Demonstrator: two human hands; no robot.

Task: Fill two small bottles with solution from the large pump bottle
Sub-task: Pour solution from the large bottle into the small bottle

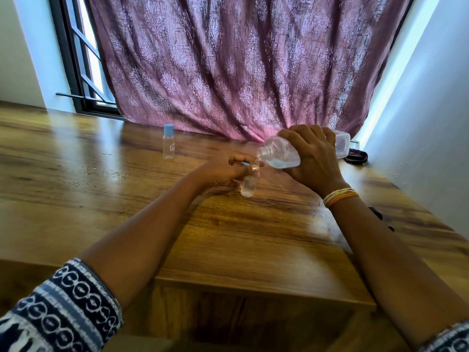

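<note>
My right hand [311, 154] grips the large clear bottle [279, 152], tipped on its side with its open threaded neck pointing left and down; its pump is off and clear liquid lies in its lower side. My left hand [229, 170] holds a small clear bottle [248, 185] upright on the wooden table [127, 199], its mouth right under the large bottle's neck. Some liquid shows in the small bottle's bottom. A second small clear bottle [168, 142] with a blue cap stands alone farther back to the left.
A purple patterned curtain [241, 67] hangs along the table's far edge. A dark cloth item [356, 156] lies at the back right by the white wall. A window frame [76, 59] is at the back left. The table's front edge runs just below my forearms.
</note>
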